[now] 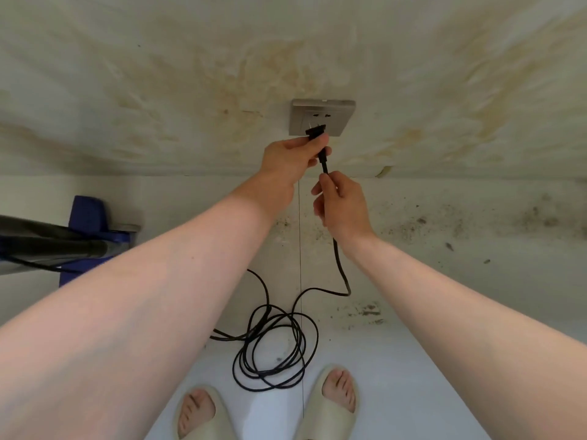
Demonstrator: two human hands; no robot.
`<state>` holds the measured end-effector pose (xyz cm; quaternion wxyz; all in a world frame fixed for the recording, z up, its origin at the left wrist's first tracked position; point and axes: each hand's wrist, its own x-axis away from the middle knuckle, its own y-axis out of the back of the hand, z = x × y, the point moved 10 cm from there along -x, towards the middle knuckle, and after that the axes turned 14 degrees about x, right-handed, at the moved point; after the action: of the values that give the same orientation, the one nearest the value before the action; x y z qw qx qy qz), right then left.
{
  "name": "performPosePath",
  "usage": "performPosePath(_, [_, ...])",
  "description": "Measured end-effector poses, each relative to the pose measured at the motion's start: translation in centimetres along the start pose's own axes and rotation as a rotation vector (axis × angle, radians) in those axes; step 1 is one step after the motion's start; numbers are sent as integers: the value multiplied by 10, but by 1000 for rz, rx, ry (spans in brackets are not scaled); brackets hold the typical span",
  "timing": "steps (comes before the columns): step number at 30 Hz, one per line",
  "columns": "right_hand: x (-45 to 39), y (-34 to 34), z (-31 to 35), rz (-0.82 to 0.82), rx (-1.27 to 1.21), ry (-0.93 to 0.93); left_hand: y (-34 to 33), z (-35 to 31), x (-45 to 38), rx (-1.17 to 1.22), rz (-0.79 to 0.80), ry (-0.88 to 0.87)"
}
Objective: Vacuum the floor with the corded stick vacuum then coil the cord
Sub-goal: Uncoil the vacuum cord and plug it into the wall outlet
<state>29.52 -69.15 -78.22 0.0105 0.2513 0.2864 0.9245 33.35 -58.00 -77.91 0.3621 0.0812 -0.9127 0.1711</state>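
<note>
The left hand [287, 160] pinches the plug [316, 132] right at the socket [322, 117], probably because gripping the body steers the prongs. Just below the socket, the right hand [341, 198] is curled round the cord [341, 271], likely to keep slack from tugging. Whether the plug is going in or coming out, I cannot tell. Further below the socket the cord lies in loose loops on the floor [413, 360]. The vacuum [85, 236] stands left of the socket. Counted: one plug, one socket, one vacuum, two slippers [330, 408].
</note>
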Motion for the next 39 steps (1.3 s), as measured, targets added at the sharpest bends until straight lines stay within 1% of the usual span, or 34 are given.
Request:
performPosePath(3, [-5, -6, -5, 11, -41, -39, -2, 2, -8, -66, -5, 20])
performPosePath(7, [-6, -16, -11, 67, -80, -90, -2, 5, -14, -54, -25, -1])
performPosePath(11, [-9, -12, -11, 45, -116, -98, -15, -2, -14, -67, 24, -115])
performPosePath(13, [-12, -8, -10, 23, -125, -93, -21, -3, -14, -49, 42, -145])
performPosePath(18, [-15, 0, -10, 24, -88, -56, -23, 4, -15, 20, 48, -111])
performPosePath(24, [-13, 5, -10, 35, -13, -25, -15, 9, -13, 0, 15, -7])
performPosePath(26, [-13, 2, -9, 44, -10, -23, -12, 8, -13, -14, -2, -11])
performPosePath(32, [-11, -9, 5, 82, -50, 16, -5, 9, -13, 70, -42, -64])
performPosePath(34, [-9, -12, 7, 84, -66, 24, -3, 8, -9, 101, -85, -42])
performPosePath(37, [-6, -11, 17, 78, -147, 70, -7, 2, -4, 122, -169, 48])
performPosePath(38, [-3, -8, 21, 82, -184, 82, -9, -1, -3, 100, -145, 62])
performPosePath(39, [-3, -6, 23, 89, -208, 90, -7, -4, -5, 134, -131, 48])
